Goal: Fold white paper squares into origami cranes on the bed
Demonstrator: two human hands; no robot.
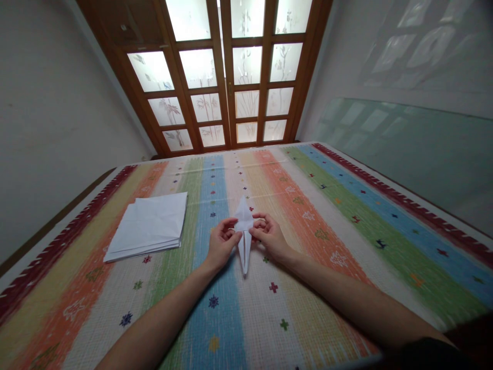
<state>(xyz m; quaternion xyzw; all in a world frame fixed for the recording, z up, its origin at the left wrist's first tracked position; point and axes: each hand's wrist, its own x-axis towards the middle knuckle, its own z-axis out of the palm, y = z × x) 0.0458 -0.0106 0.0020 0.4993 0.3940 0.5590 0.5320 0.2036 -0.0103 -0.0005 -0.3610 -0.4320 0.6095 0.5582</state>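
Observation:
A sheet of white paper folded into a long, narrow diamond, a piece of folded paper (244,223), is held over the middle of the table. One point faces away from me, and the lower half is split by a slit down its centre. My left hand (223,240) pinches its left edge between thumb and fingers. On the opposite edge my right hand (270,235) grips it the same way, thumb on top near the slit. Both thumbs lie close together at the paper's middle. The fingertips under the paper are partly hidden.
To the left lies a stack of white paper sheets (150,223), slightly uneven at its edges. A striped tablecloth (308,308) with small printed figures covers the table. Beyond the far edge stands a wooden door (227,103) with frosted panes. A glass panel (404,149) is along the right wall.

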